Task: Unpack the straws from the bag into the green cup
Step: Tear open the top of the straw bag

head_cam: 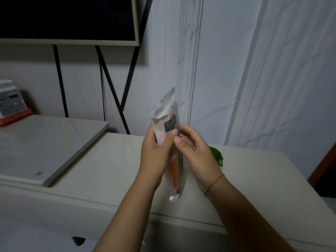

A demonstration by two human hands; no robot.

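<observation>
A long clear plastic bag with a dark label stands nearly upright above the white table, held between both hands. Orange straws show through its lower part. My left hand wraps the bag's left side at mid-height. My right hand pinches its right edge beside the label. The bag's crumpled top points up. The green cup stands on the table behind my right hand, mostly hidden by it.
A white table spans the view. A raised flat white slab lies at left, with a grey box on a red base behind it. Black stand legs and a dark screen rise at the back.
</observation>
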